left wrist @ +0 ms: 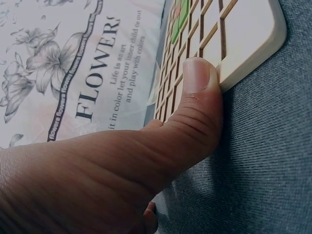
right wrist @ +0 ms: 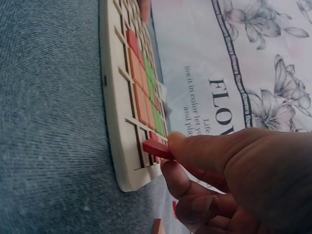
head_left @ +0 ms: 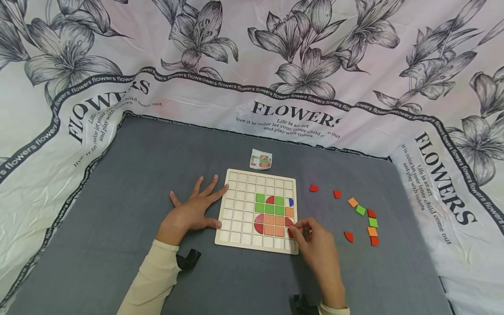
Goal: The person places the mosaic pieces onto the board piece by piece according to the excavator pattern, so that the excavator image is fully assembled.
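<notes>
A pale wooden grid board (head_left: 236, 226) lies on the grey cloth, with green squares (head_left: 260, 206), orange squares (head_left: 274, 225), red quarter-circle pieces (head_left: 258, 223) and a blue piece (head_left: 291, 202) in its cells. My left hand (head_left: 190, 214) is spread at the board's left side; in the left wrist view its thumb (left wrist: 197, 92) rests on the board's edge. Between thumb and forefinger, my right hand (head_left: 320, 247) pinches a small red piece (right wrist: 157, 148) over the lower right cells. The fingers partly cover that piece, so its full outline is hidden.
A small picture card (head_left: 260, 159) lies behind the board. To the right are scattered loose pieces: a red quarter-circle (head_left: 348, 236), a green square (head_left: 360, 210), an orange square (head_left: 372, 231) and several others. A flower-printed cloth (head_left: 299, 118) borders the grey surface.
</notes>
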A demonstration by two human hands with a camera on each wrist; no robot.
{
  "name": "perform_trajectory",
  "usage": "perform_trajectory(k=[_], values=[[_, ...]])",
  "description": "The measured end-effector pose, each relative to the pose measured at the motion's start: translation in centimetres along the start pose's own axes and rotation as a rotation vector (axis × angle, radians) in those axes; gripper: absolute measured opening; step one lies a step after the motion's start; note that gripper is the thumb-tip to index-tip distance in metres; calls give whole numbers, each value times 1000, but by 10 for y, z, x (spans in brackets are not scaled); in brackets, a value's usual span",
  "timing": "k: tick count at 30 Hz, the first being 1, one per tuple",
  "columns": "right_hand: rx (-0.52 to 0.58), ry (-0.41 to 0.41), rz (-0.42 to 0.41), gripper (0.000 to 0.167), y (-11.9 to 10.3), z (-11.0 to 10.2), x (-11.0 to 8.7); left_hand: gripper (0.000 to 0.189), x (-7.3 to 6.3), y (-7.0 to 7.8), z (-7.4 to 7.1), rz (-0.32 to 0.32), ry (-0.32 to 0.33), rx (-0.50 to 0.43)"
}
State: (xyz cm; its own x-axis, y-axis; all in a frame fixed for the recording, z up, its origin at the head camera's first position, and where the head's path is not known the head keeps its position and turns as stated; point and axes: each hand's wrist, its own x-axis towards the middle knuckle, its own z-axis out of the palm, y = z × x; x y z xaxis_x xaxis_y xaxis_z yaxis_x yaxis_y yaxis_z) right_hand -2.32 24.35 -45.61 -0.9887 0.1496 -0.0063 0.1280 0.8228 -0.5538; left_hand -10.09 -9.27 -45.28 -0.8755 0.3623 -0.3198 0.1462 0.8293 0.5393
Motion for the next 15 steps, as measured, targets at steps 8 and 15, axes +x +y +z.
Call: perform_trajectory(k=[8,15], values=[[13,-3,16,20,2,5,2,108,1,-1,0,-1,1,7],[-11,7,31,20,-1,7,2,110,1,-2,1,2,-1,-2]])
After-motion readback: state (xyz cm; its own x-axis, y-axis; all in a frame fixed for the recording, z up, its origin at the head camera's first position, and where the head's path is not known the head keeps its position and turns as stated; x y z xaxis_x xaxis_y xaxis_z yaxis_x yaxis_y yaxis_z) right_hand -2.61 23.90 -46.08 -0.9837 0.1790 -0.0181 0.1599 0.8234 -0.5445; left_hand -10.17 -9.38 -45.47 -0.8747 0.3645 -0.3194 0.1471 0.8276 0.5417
